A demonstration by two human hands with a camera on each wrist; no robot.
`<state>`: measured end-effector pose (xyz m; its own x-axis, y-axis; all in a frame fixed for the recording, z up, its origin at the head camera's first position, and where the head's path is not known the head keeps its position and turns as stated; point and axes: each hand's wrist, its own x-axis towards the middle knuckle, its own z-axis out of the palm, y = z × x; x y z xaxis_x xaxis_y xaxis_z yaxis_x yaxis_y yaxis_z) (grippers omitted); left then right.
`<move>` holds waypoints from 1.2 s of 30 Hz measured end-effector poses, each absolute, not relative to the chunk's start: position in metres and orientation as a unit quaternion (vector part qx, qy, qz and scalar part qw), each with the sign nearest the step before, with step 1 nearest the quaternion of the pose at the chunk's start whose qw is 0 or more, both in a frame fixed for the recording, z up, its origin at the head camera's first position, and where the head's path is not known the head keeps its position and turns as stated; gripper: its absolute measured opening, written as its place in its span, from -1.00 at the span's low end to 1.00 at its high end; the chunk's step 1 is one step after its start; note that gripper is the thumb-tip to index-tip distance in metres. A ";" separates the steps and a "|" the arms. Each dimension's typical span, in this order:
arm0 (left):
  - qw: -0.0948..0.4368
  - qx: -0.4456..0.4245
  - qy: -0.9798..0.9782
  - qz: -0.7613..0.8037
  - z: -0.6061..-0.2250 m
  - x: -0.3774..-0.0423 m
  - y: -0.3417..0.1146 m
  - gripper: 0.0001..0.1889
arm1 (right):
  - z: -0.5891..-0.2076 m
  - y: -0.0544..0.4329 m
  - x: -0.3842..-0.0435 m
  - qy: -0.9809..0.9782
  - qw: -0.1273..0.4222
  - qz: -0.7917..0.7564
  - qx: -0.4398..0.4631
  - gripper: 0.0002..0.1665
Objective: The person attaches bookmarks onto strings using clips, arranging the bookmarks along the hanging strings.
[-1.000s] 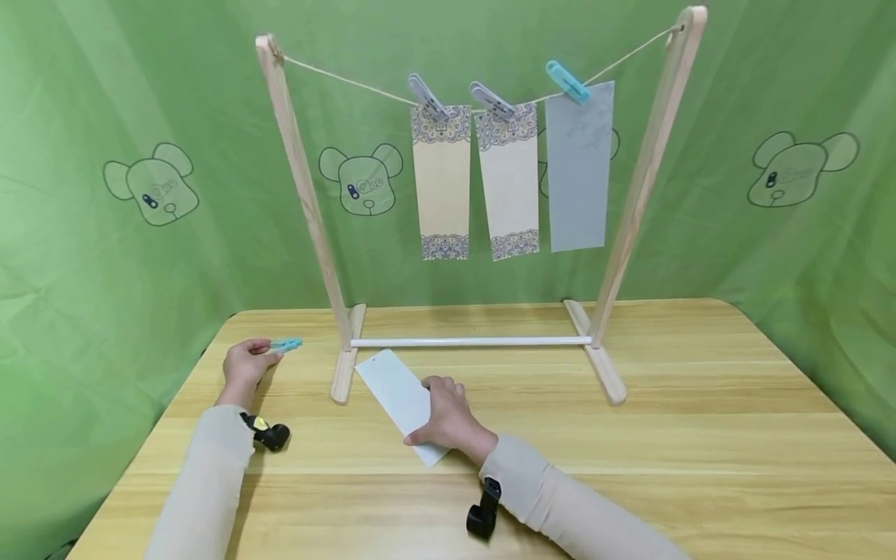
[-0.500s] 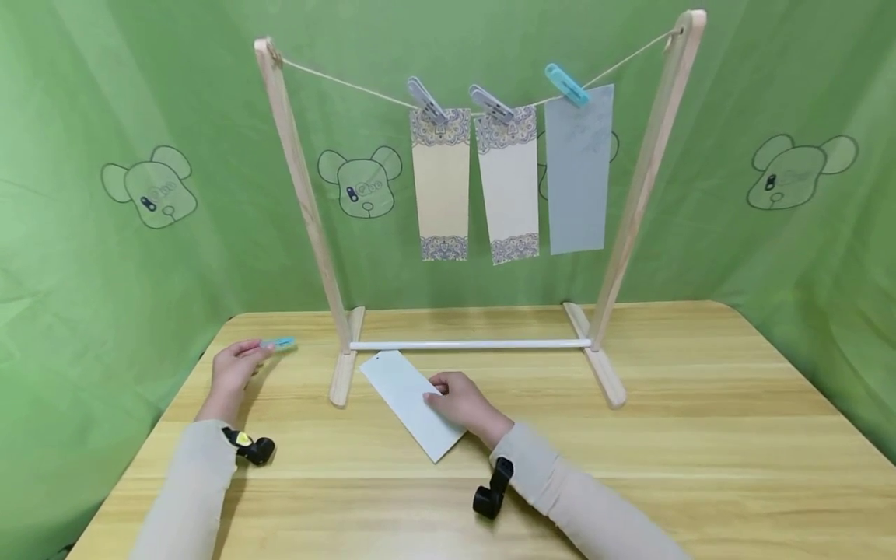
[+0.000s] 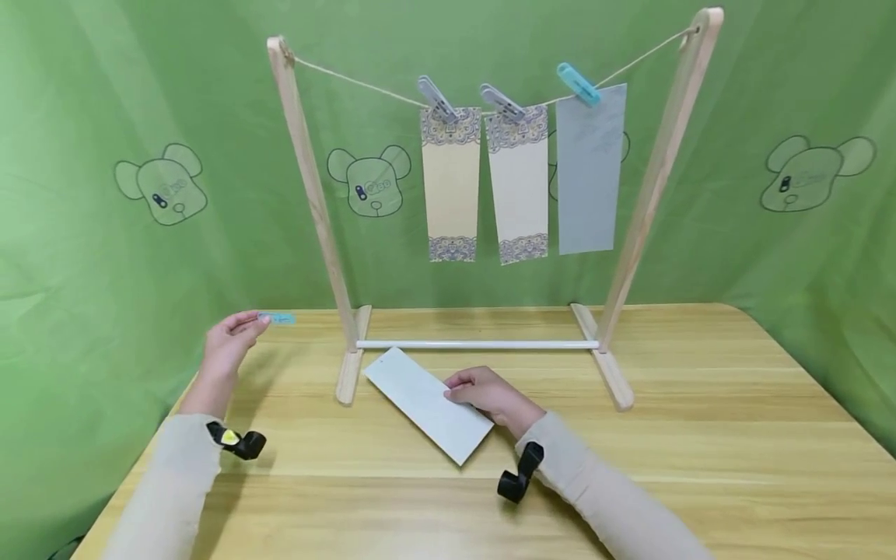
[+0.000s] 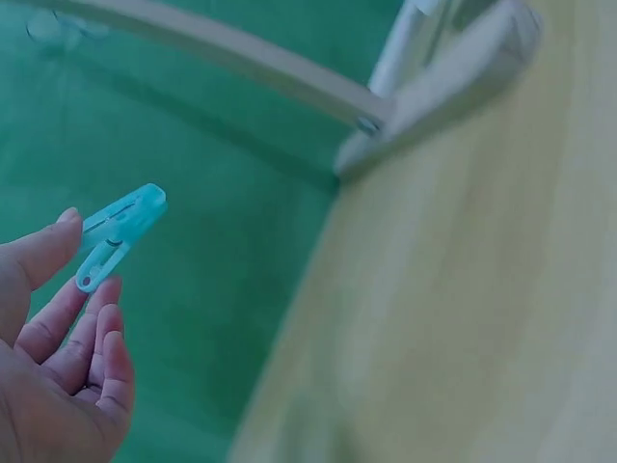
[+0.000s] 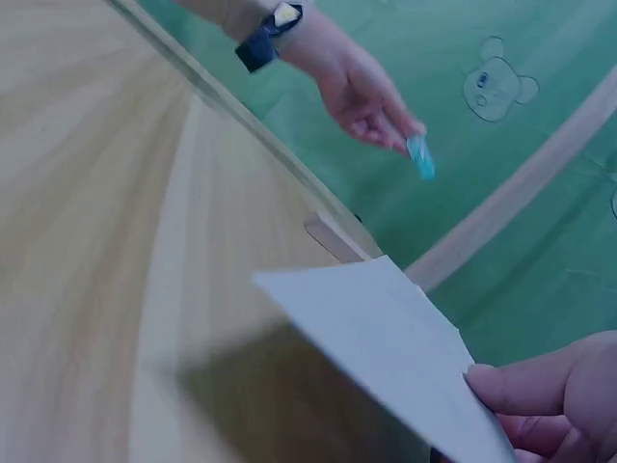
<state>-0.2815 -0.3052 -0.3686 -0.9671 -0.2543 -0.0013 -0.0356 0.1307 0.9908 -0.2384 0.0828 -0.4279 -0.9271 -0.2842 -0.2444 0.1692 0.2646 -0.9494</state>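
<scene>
Between thumb and fingers, my left hand (image 3: 229, 342) pinches a light-blue clothespin (image 3: 278, 318), held above the table at the far left. In the left wrist view the clothespin (image 4: 120, 231) is gripped by its handle ends. My right hand (image 3: 490, 395) pinches the long edge of a pale rectangular card (image 3: 430, 408) with a small hole near one end. The right wrist view has this card (image 5: 376, 338) tilted and raised off the table, casting a shadow. Behind, a beige patterned card (image 3: 451, 190), a white patterned card (image 3: 519, 190) and a grey-blue card (image 3: 589, 175) hang from a string.
A wooden stand (image 3: 313, 179) carries the string (image 3: 357, 82) between two posts, with a white rod (image 3: 476, 344) low down. Two grey clothespins (image 3: 437, 99) and a blue one (image 3: 579, 84) clip the hanging cards. Green cloth (image 3: 231, 257) surrounds the wooden table (image 3: 392, 505).
My left hand has lifted the clothespin and drawn slightly left. The right hand has shifted its grip to the card's edge, and the card has moved right and come up.
</scene>
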 end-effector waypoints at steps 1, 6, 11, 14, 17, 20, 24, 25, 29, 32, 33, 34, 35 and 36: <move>0.087 0.089 -0.748 -0.651 -0.363 -0.281 -0.303 -0.68 | -0.427 0.085 -0.239 0.763 0.195 -0.615 -0.036 -0.70; 0.094 0.057 -0.756 -0.645 -0.332 -0.277 -0.291 -0.77 | -0.416 0.089 -0.242 0.755 0.195 -0.625 -0.022 -0.71; 0.084 0.015 -0.732 -0.676 -0.299 -0.271 -0.277 -0.77 | -0.393 0.086 -0.249 0.752 0.179 -0.634 -0.015 -0.70; 0.070 -0.010 -0.713 -0.698 -0.277 -0.267 -0.273 -0.79 | -0.378 0.083 -0.254 0.751 0.162 -0.640 -0.027 -0.70; 0.061 -0.025 -0.708 -0.703 -0.255 -0.265 -0.269 -0.78 | -0.364 0.080 -0.260 0.754 0.142 -0.640 -0.040 -0.72; 0.060 -0.035 -0.718 -0.693 -0.234 -0.264 -0.263 -0.74 | -0.353 0.077 -0.264 0.752 0.125 -0.646 -0.046 -0.72; 0.063 -0.055 -0.731 -0.677 -0.209 -0.266 -0.252 -0.67 | -0.336 0.073 -0.268 0.748 0.100 -0.655 -0.049 -0.73; 0.063 -0.058 -0.735 -0.672 -0.203 -0.266 -0.249 -0.67 | -0.331 0.071 -0.269 0.747 0.093 -0.657 -0.049 -0.73; 0.065 -0.063 -0.759 -0.644 -0.179 -0.269 -0.237 -0.67 | -0.310 0.067 -0.275 0.740 0.057 -0.668 -0.046 -0.71; 0.068 -0.061 -0.772 -0.629 -0.162 -0.270 -0.227 -0.66 | -0.296 0.064 -0.280 0.734 0.031 -0.677 -0.049 -0.70; 0.068 -0.060 -0.772 -0.629 -0.157 -0.271 -0.224 -0.67 | -0.292 0.063 -0.282 0.731 0.023 -0.680 -0.051 -0.70; 0.071 -0.061 -0.773 -0.627 -0.152 -0.272 -0.221 -0.67 | -0.289 0.062 -0.283 0.728 0.015 -0.683 -0.054 -0.71; 0.074 -0.063 -0.774 -0.626 -0.148 -0.273 -0.218 -0.69 | -0.285 0.061 -0.285 0.726 0.008 -0.686 -0.057 -0.71; 0.078 -0.067 -0.775 -0.623 -0.144 -0.274 -0.214 -0.70 | -0.282 0.060 -0.287 0.723 0.001 -0.688 -0.058 -0.71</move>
